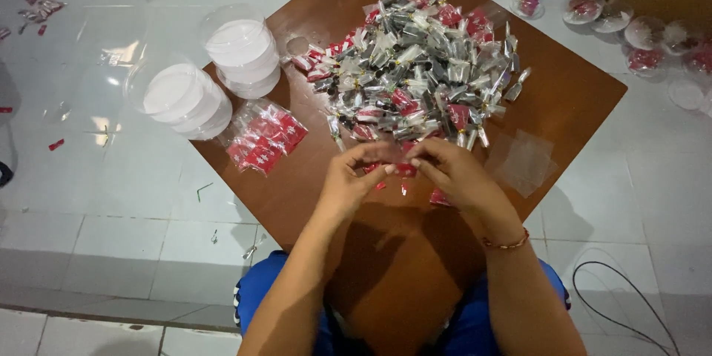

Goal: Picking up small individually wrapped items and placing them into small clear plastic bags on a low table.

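Two hands meet at the near edge of the heap: your left hand [348, 178] and right hand [452, 174] both have fingertips curled in, pinching one small red packet [404, 169] between them, just above the brown table [578, 96]. A few red scraps [437, 196] lie under your right hand. The big pile of silver and red wrapped packets [423, 67] sits just beyond your fingers, mid-table. Left of it, a clear bag of red packets [265, 137], touching two stacks of clear lidded tubs [211, 70] at the table's left corner. An empty clear bag [525, 159] lies flat near your right hand. Beaded bracelet [506, 243] on your right wrist. More round tubs with red contents [641, 33] on the floor, top right, well apart.
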